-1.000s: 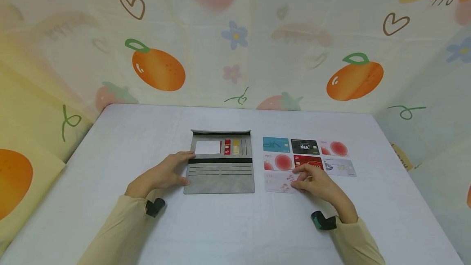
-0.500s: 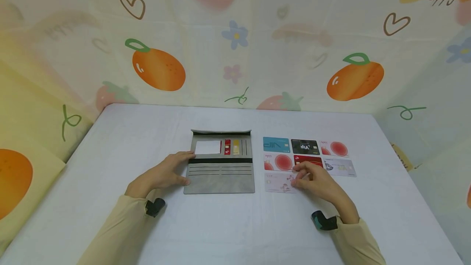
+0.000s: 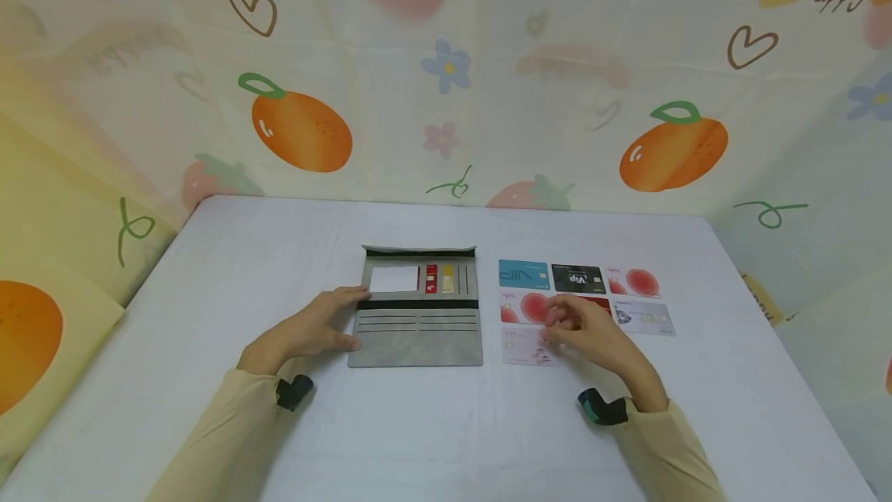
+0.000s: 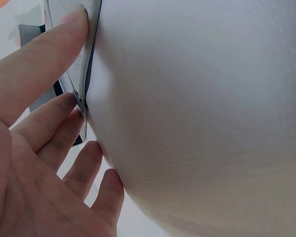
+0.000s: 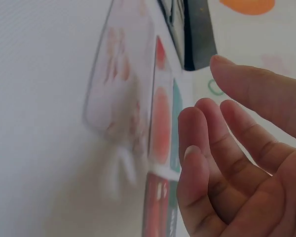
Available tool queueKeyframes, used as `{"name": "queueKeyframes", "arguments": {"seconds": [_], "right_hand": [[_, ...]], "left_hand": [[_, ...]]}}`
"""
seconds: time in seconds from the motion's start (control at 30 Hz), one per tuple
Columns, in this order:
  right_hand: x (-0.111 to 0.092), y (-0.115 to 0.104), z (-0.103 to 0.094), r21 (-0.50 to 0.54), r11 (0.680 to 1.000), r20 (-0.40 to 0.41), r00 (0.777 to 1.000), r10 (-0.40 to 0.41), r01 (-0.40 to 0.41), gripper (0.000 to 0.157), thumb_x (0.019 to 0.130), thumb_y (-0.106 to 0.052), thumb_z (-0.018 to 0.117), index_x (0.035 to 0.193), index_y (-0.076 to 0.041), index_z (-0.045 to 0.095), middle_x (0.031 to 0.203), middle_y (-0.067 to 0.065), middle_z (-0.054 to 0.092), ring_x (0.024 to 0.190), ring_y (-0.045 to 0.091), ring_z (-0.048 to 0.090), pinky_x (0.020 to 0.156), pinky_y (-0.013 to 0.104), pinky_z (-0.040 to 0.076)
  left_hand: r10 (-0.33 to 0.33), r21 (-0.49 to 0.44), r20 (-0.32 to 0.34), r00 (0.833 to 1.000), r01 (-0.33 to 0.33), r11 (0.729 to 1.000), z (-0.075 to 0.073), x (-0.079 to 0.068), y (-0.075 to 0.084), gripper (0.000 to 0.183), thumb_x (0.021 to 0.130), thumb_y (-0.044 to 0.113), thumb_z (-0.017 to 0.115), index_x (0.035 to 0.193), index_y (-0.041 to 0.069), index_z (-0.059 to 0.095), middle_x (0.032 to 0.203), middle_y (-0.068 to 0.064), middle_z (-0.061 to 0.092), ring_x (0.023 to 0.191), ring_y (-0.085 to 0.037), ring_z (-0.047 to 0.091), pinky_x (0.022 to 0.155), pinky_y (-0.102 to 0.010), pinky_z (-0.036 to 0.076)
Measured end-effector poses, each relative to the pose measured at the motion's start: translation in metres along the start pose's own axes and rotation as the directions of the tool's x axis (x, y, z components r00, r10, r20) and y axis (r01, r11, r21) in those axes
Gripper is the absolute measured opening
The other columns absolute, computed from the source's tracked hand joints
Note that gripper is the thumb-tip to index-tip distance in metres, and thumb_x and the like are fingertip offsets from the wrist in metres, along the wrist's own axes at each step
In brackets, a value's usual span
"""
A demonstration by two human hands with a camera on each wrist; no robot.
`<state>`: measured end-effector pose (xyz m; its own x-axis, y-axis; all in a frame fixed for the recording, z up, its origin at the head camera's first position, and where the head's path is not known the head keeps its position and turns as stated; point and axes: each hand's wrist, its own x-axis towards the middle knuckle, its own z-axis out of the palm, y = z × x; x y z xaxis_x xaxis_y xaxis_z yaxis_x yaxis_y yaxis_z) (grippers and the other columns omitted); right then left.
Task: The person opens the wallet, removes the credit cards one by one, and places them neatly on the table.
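Observation:
A grey wallet lies unfolded on the table, its upper half holding a white card and red and gold card edges. My left hand rests at the wallet's left side, fingers extended; in the left wrist view, thumb and fingertips touch its edge. My right hand hovers over the loose cards with fingers loosely bent and nothing between them. Below its fingertips are a pale pink VIP card and a peach-print card. It partly covers a red card.
Along the far row of cards are a blue VIP card, a black VIP card and another peach-print card. A silvery card lies at the right. Behind the white-covered table hangs a fruit-print cloth.
My right hand has come off the pale pink card's right edge, shifting slightly left and up, its fingertips now over the pink and peach-print cards. The left hand and wallet have stayed put.

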<state>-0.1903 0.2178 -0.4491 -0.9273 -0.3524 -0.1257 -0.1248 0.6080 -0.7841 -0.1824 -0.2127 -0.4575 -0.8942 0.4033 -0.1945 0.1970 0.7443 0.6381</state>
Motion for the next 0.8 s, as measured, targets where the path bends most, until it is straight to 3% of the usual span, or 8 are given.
{"name": "queueKeyframes", "arguments": {"seconds": [0.23,0.53,0.8], "right_hand": [[0.011,-0.012,0.005,-0.033,0.999,-0.008,1.000,-0.023,0.023,0.039,0.090,-0.018,0.073,0.124,-0.003,0.062,0.111,0.014,0.068,0.090,0.021,0.062,0.074,0.024,0.056],[0.030,-0.018,0.014,-0.037,0.997,-0.017,0.998,-0.066,0.066,0.038,0.091,-0.014,0.069,0.127,-0.002,0.062,0.115,0.016,0.069,0.099,0.027,0.067,0.086,0.039,0.059],[0.050,-0.028,0.027,0.002,0.995,-0.001,0.995,-0.105,0.105,0.039,0.091,-0.014,0.069,0.128,-0.002,0.062,0.122,0.017,0.068,0.101,0.027,0.068,0.086,0.039,0.058]], "left_hand": [[-0.003,-0.003,0.001,1.000,0.003,1.000,0.000,0.000,-0.001,0.076,0.080,0.013,0.080,0.146,-0.001,0.044,0.156,-0.027,0.033,0.144,-0.052,0.025,0.115,-0.068,0.023],[-0.004,0.015,-0.003,1.000,0.004,1.000,0.002,0.002,-0.006,0.076,0.080,0.013,0.080,0.146,0.001,0.044,0.157,-0.025,0.034,0.143,-0.052,0.026,0.115,-0.068,0.024],[0.003,0.015,-0.005,1.000,-0.003,1.000,0.002,0.002,-0.006,0.077,0.080,0.014,0.081,0.146,0.000,0.044,0.156,-0.026,0.034,0.143,-0.052,0.026,0.115,-0.068,0.024]]}}
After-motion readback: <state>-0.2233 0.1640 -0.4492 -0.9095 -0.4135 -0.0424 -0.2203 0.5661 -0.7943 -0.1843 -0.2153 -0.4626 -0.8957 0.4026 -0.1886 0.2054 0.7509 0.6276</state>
